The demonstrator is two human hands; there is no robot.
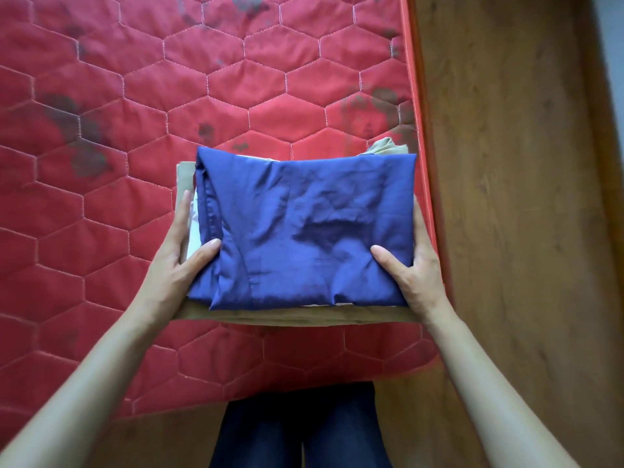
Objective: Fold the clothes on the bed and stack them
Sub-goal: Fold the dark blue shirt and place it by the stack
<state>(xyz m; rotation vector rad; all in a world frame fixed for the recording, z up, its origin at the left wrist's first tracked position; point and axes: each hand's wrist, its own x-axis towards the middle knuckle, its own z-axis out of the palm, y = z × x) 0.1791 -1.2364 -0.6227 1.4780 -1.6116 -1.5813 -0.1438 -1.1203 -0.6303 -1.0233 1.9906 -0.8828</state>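
**Stack of folded clothes held between both hands at the bed's corner**

The stack of folded clothes [300, 312] sits between the two hands, over the near right part of the mattress. Its top piece is a blue garment [304, 228], shiny and creased, folded to a rough rectangle. Under it a white piece [197, 228] peeks out on the left-hand side, and a beige garment [293, 317] forms the bottom layer, its edge showing toward the person and a bunched bit sticking out beyond the far right corner. No label, brand or writing can be read on any of the fabric.

The left hand [179, 255] grips the left side of the stack: thumb curled over onto the blue garment, fingers lying along the side of the layers. The right hand [413, 265] grips the right side the same way, thumb pressed onto the blue cloth, fingers hidden behind the edge. Whether the stack rests on the mattress or is lifted just off it cannot be told.

Beneath and beyond the hands lies the mattress [169, 96], red, quilted in a hexagon stitch pattern, with dark smudged stains scattered to the left of the hands and farther off. An orange piped edge runs just beside the right hand. To the right of that hand is the wooden bed frame [506, 163], brown with visible grain. Below the forearms, the person's dark blue trousers [300, 430] show.
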